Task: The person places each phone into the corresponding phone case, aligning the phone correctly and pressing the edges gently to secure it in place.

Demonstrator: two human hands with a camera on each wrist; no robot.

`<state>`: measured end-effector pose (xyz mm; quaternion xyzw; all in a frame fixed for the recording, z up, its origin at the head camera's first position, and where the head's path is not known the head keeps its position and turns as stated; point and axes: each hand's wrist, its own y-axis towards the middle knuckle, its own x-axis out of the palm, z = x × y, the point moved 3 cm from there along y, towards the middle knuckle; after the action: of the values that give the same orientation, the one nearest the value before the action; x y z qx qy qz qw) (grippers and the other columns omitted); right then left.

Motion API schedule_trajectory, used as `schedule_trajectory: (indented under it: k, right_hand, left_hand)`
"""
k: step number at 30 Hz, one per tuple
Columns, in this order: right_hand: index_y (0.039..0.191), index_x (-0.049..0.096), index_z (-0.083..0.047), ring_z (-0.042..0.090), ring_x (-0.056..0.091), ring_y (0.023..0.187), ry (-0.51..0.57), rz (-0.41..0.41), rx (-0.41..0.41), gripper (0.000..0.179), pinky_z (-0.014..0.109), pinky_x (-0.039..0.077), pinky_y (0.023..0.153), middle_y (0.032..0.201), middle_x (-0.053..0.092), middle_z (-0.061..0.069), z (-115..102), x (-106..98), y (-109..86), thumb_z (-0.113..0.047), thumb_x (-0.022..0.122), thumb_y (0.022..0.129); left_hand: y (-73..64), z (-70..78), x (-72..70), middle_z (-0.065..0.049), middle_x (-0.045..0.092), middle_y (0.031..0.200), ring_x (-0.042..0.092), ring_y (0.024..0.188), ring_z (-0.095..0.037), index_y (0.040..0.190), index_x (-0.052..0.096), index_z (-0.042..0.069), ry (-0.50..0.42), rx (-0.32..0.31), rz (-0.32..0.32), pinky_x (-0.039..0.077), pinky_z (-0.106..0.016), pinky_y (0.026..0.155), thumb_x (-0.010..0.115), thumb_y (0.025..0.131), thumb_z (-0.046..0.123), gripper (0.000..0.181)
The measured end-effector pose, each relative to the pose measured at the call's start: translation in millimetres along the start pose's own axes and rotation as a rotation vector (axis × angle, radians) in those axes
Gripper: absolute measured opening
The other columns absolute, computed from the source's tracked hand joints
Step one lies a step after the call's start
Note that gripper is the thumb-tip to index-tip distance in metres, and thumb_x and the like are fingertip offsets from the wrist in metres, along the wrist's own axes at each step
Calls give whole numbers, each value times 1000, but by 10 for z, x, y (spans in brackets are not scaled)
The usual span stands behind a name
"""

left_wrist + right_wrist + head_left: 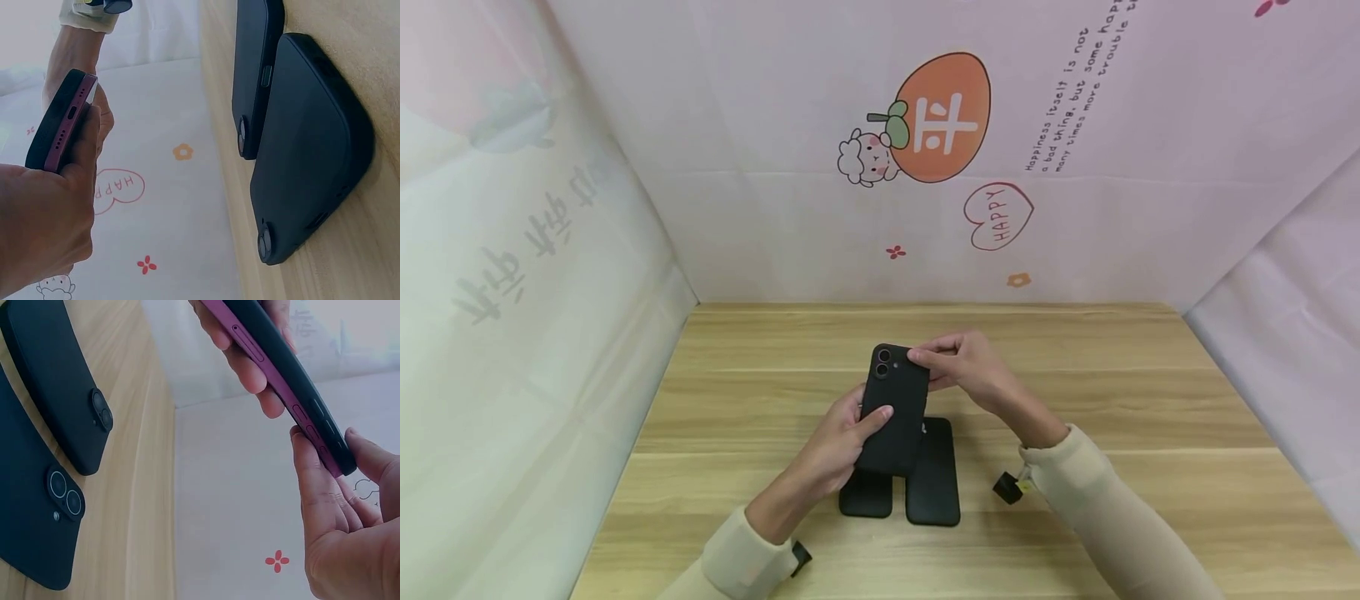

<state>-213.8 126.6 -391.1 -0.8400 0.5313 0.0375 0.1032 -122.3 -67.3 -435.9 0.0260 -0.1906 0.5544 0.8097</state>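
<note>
Both hands hold a pink-purple phone [250,353] with a black case [895,425] on its back, raised above the table. In the right wrist view the phone's pink long side and buttons show outside the case edge. My left hand [837,442] grips the lower part, thumb across the case back and fingers underneath. The right hand [967,367] pinches the upper right corner between thumb and fingers. Beneath them lie two black-cased phones: one on the right [934,483] and one on the left [867,498], the latter partly hidden by the held phone.
The wooden table [737,375] runs back to a white printed cloth wall [775,233], with cloth on both sides. Small black devices, one by the right cuff [1007,488] and one by the left cuff [801,557], are at the wrists.
</note>
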Motion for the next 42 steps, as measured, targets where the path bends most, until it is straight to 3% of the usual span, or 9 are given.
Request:
schedule_trajectory:
  k: [5,14,22,27,33,37,42]
  right_hand:
    - [117,74,10,26,79,78,-17,14,-17,30,40,66,76,94,80,15,14,3,-8,-15,76,99]
    - [110,75,11,23,77,71,-27,32,-74,24,38,66,71,90,80,14,32,-22,-41,-9,78,98]
    - [104,80,2,27,77,70,-152,20,-84,19,46,66,72,86,80,12,-57,-5,-121,-15,81,96]
    - [105,80,3,23,76,69,-194,43,-111,20,49,66,74,86,80,12,-98,32,-156,-15,80,97]
    - [104,81,0,23,78,72,-210,106,-108,21,40,66,75,88,80,10,-88,109,-201,-19,82,95]
    - [104,81,0,24,79,75,-209,78,-107,19,37,66,75,90,81,11,-15,182,-254,-18,81,95]
    - [104,81,0,23,79,73,-206,41,-107,19,42,66,75,90,81,11,94,273,-311,-17,80,96]
  left_hand:
    - [-9,-4,-2,-24,65,138,70,122,-35,157,38,1,-6,-5,-3,60,-45,99,50,113,10,47]
    - [-21,16,23,-24,65,139,69,124,-35,159,36,3,-18,-11,-62,59,-46,101,50,113,13,49]
    - [3,70,-84,-21,73,127,75,109,-27,151,50,-2,157,-22,-47,63,-41,93,53,113,17,43]
    - [14,97,-111,-20,74,125,77,102,-23,146,54,-5,201,19,-7,64,-37,87,57,111,14,40]
    - [10,135,-116,-19,75,125,77,105,-24,146,56,-2,187,49,102,64,-37,88,60,109,12,40]
    - [17,187,-148,-19,76,122,77,99,-21,143,59,-1,160,81,193,64,-34,84,62,108,10,37]
    - [19,238,-184,-20,76,122,77,99,-19,141,60,-1,133,126,248,64,-31,83,61,108,7,34]
